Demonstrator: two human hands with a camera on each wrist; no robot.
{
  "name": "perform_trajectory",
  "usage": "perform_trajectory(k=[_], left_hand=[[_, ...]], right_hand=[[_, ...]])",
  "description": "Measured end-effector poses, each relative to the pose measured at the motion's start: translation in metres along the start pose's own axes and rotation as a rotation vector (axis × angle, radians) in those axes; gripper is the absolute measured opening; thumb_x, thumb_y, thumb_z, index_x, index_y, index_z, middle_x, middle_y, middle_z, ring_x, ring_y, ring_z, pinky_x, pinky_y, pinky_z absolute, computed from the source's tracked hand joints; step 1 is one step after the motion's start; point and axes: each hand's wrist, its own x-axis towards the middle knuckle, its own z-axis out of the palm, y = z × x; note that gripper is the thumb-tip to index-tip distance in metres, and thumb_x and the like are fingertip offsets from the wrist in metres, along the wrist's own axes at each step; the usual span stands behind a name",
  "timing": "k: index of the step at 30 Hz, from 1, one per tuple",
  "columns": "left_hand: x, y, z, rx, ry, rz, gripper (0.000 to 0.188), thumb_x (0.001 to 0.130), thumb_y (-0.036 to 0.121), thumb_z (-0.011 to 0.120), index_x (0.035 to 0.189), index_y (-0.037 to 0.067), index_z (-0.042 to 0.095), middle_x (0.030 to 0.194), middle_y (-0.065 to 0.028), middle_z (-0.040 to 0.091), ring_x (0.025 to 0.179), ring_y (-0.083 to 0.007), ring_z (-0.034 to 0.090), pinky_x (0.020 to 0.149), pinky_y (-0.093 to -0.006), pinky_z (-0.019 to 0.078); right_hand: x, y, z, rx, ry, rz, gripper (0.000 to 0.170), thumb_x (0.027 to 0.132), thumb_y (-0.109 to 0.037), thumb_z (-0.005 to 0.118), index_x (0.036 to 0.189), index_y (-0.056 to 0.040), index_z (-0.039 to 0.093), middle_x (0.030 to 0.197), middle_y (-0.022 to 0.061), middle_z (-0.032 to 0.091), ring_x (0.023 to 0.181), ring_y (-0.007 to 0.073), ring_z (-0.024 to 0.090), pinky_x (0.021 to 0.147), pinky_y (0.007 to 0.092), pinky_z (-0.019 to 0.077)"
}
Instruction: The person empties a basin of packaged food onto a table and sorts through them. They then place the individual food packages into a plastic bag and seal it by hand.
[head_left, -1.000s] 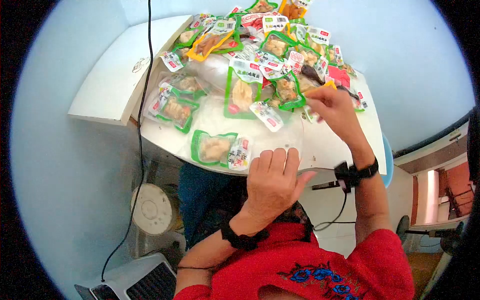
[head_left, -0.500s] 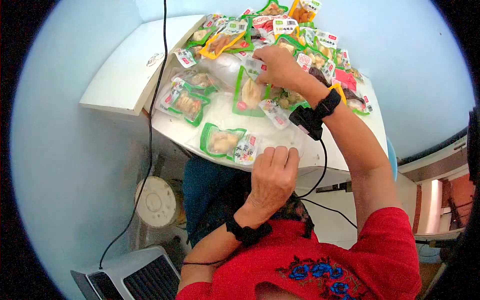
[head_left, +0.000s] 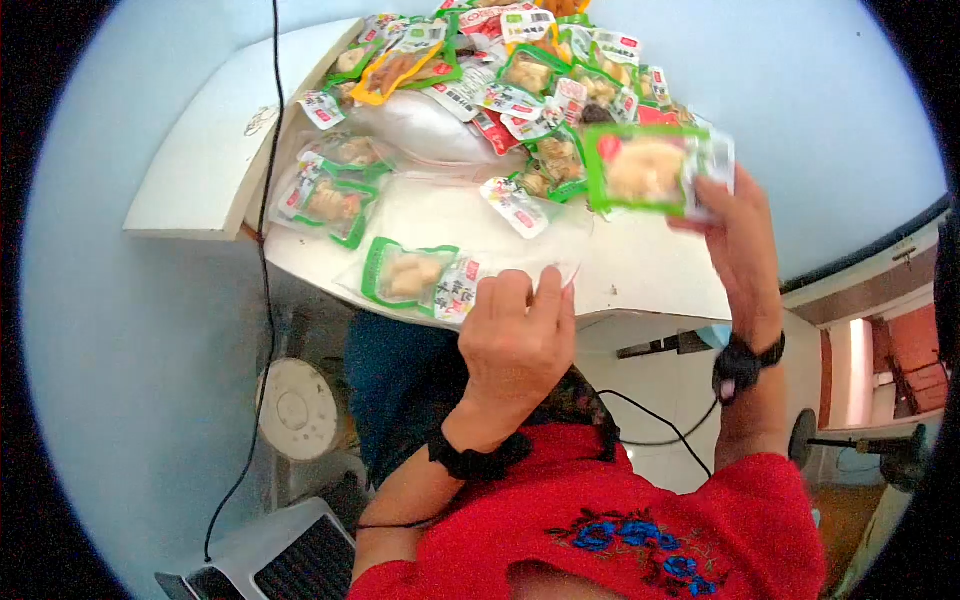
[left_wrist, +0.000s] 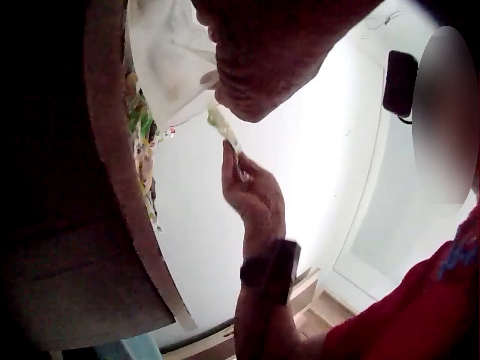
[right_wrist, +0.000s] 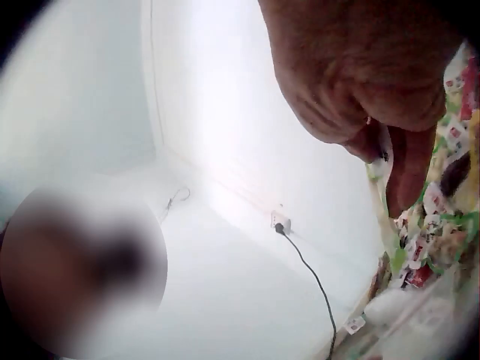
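Observation:
My right hand (head_left: 740,230) pinches a green-edged food packet (head_left: 645,168) by its white printed end, raised above the right part of the table. Pale pieces show through the packet's window. At the table's front edge, my left hand (head_left: 518,335) grips the edge of a clear plastic bag (left_wrist: 169,67), which hangs from the fingers in the left wrist view. Beside that hand lies another green-edged packet (head_left: 405,275) under the clear film. In the right wrist view the right hand (right_wrist: 367,67) has its fingertips on the packet's end, the packet seen nearly edge-on.
A heap of mixed packets (head_left: 530,72) covers the back of the white table (head_left: 650,270). Two bagged packets (head_left: 332,198) lie at the left, near a clear plastic bundle (head_left: 425,128). A black cable (head_left: 268,150) hangs down on the left, above a round stool (head_left: 300,410).
My right hand reached to the middle of the table, took the green-edged packet lying there and carried it up to the right. My left hand stays at the front edge, its fingers now more curled.

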Motion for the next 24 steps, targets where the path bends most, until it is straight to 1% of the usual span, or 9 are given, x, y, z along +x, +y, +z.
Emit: perform_trajectory(k=[2,3,5,11,12,15,18,21,24], left_hand=[[0.001,-0.003,0.002,0.000,0.002,0.010,0.021,0.077,0.012,0.073,0.096,0.006,0.070,0.073,-0.0073,0.051,0.063,-0.0258,0.054,0.056,-0.0370,0.0468],[0.001,-0.004,0.002,0.003,0.002,0.014,0.021,0.077,0.012,0.073,0.096,0.006,0.070,0.073,-0.0072,0.051,0.063,-0.0257,0.055,0.055,-0.0364,0.0465],[0.003,-0.004,0.004,-0.024,0.021,0.013,0.020,0.078,0.010,0.072,0.098,0.005,0.070,0.072,-0.0079,0.052,0.062,-0.0269,0.055,0.055,-0.0376,0.0469],[0.003,-0.002,0.005,0.002,0.004,0.029,0.021,0.080,0.009,0.070,0.101,0.004,0.070,0.069,-0.0087,0.052,0.061,-0.0272,0.055,0.054,-0.0377,0.0471],[0.004,0.000,0.003,0.016,-0.004,0.029,0.021,0.080,0.009,0.070,0.101,0.004,0.070,0.069,-0.0086,0.052,0.061,-0.0270,0.055,0.054,-0.0377,0.0469],[0.003,0.003,0.002,0.037,-0.024,0.014,0.023,0.081,0.010,0.070,0.103,0.004,0.070,0.069,-0.0082,0.052,0.061,-0.0266,0.056,0.054,-0.0374,0.0477],[0.000,0.004,0.004,0.030,-0.023,0.023,0.024,0.081,0.010,0.070,0.105,0.005,0.070,0.070,-0.0075,0.053,0.062,-0.0264,0.056,0.054,-0.0372,0.0483],[0.000,0.003,0.007,0.003,-0.015,0.039,0.026,0.081,0.011,0.070,0.106,0.004,0.070,0.071,-0.0074,0.054,0.062,-0.0262,0.056,0.054,-0.0368,0.0479],[0.000,0.003,0.011,-0.022,0.020,0.058,0.026,0.081,0.011,0.070,0.106,0.004,0.070,0.073,-0.0079,0.056,0.062,-0.0259,0.056,0.053,-0.0365,0.0471]], right_hand=[[-0.032,0.011,-0.023,0.106,0.015,0.166,0.039,0.090,-0.007,0.055,0.127,0.0052,0.050,0.111,0.0144,0.065,0.088,0.0209,0.070,0.066,0.0328,0.0634],[-0.045,0.019,-0.034,0.184,-0.011,0.223,0.037,0.089,-0.006,0.056,0.124,0.0054,0.052,0.113,0.0167,0.065,0.092,0.0242,0.070,0.068,0.0364,0.0636],[-0.067,0.027,-0.037,0.285,-0.057,0.319,0.037,0.089,-0.006,0.057,0.124,0.0059,0.052,0.113,0.0172,0.065,0.092,0.0234,0.070,0.066,0.0358,0.0639],[-0.081,0.032,0.001,0.415,-0.136,0.408,0.036,0.089,-0.004,0.058,0.124,0.0062,0.052,0.112,0.0168,0.066,0.094,0.0248,0.069,0.075,0.0400,0.0629],[-0.077,0.039,0.000,0.456,-0.197,0.432,0.039,0.088,-0.002,0.059,0.125,0.0055,0.051,0.116,0.0169,0.065,0.098,0.0261,0.068,0.080,0.0426,0.0612],[-0.073,0.044,0.016,0.501,-0.236,0.416,0.040,0.088,0.000,0.058,0.127,0.0045,0.050,0.118,0.0167,0.064,0.101,0.0263,0.067,0.083,0.0434,0.0600],[-0.068,0.055,0.022,0.560,-0.282,0.439,0.041,0.089,0.002,0.057,0.129,0.0034,0.049,0.121,0.0154,0.063,0.104,0.0260,0.066,0.089,0.0430,0.0574],[-0.066,0.057,0.034,0.595,-0.303,0.456,0.041,0.089,0.003,0.056,0.129,0.0028,0.048,0.121,0.0140,0.062,0.107,0.0235,0.065,0.094,0.0409,0.0544],[-0.062,0.061,0.048,0.656,-0.369,0.487,0.040,0.091,0.001,0.055,0.130,0.0020,0.047,0.121,0.0122,0.062,0.108,0.0210,0.063,0.095,0.0371,0.0526]])
